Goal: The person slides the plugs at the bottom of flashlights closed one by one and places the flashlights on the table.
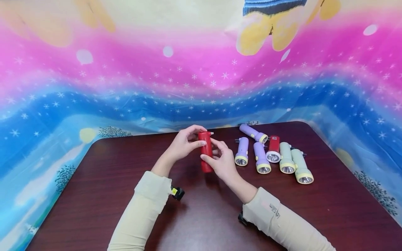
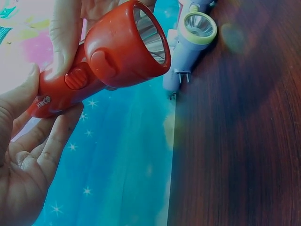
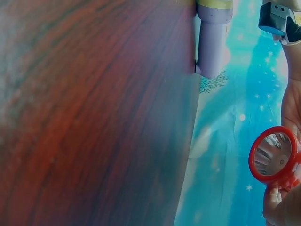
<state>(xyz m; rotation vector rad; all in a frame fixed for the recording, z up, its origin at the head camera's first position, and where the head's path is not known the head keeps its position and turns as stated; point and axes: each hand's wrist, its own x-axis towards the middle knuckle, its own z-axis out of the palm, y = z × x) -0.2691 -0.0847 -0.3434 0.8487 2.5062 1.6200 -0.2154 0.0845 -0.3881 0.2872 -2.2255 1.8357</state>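
A red flashlight (image 1: 206, 157) is held up over the table between both hands, lens end down in the head view. My left hand (image 1: 183, 143) grips its tail end, thumb across the body and fingers behind. My right hand (image 1: 224, 162) holds it from the other side, thumb pressed on the lower body. In the left wrist view the reflector (image 2: 151, 35) faces right, and a ribbed switch (image 2: 76, 78) shows on the barrel beside a fingertip. Light prongs (image 1: 211, 133) stick out near the tail. The right wrist view shows the red lens rim (image 3: 251, 157) above a thumb.
On the right of the dark wooden table (image 1: 125, 195) lie three purple flashlights (image 1: 242, 150), a red one with a white rim (image 1: 274, 144) and two pale green ones (image 1: 300, 162). Some have plug prongs out. A printed cloth (image 1: 188, 76) hangs behind the table.
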